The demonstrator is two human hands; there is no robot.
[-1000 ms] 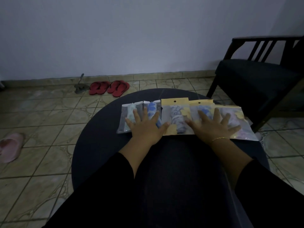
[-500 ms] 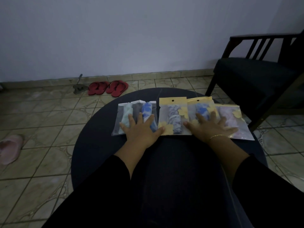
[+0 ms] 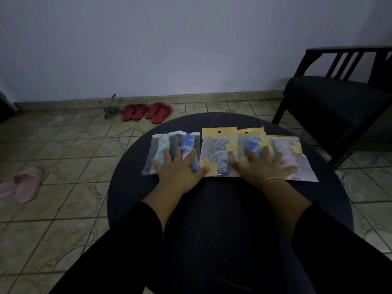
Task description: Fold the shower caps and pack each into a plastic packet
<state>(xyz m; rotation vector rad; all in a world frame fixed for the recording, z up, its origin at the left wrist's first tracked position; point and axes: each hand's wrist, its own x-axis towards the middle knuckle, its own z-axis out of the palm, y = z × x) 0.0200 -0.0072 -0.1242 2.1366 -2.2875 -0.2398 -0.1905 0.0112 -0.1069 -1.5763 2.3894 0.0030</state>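
Pressing flat, fingers spread, the left hand (image 3: 180, 170) rests on the two clear packets (image 3: 176, 152) at left and the right hand (image 3: 264, 166) on the yellow-topped packets (image 3: 219, 154) at right. Sliding palms could drag the slick row askew across the table (image 3: 131, 187). Each packet holds a rolled cap (image 3: 220, 155).

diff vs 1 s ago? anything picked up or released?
Nothing picked up or released. Both hands slid slightly toward the person: the left hand and right hand now cover less of the packets. Still flat, fingers spread, pressing on the row of packed shower-cap packets, which stays lined up on the round dark table.
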